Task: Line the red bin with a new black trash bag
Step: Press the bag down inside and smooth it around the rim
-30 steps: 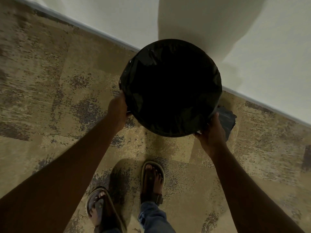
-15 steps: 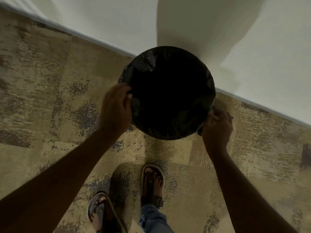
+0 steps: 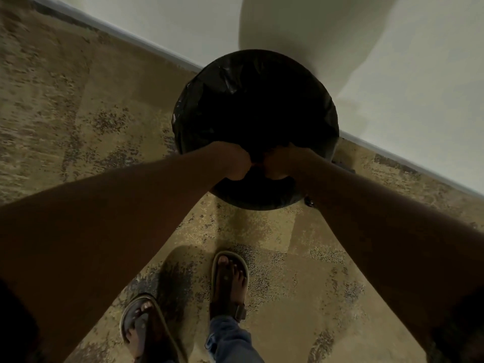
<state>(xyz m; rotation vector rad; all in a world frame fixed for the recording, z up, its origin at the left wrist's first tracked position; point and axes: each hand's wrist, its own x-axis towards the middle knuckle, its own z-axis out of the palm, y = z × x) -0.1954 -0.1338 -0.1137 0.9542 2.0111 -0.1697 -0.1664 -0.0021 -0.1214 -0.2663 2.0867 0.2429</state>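
Floor: tan/olive carpet w/ dark mottled patches, meets pale wall along a thin baseboard running diag. Bin stands on carpet right at the wall, fully covered by black bag, no red visible. Two sandalled feet on carpet near bottom: left, right, apart from bin.
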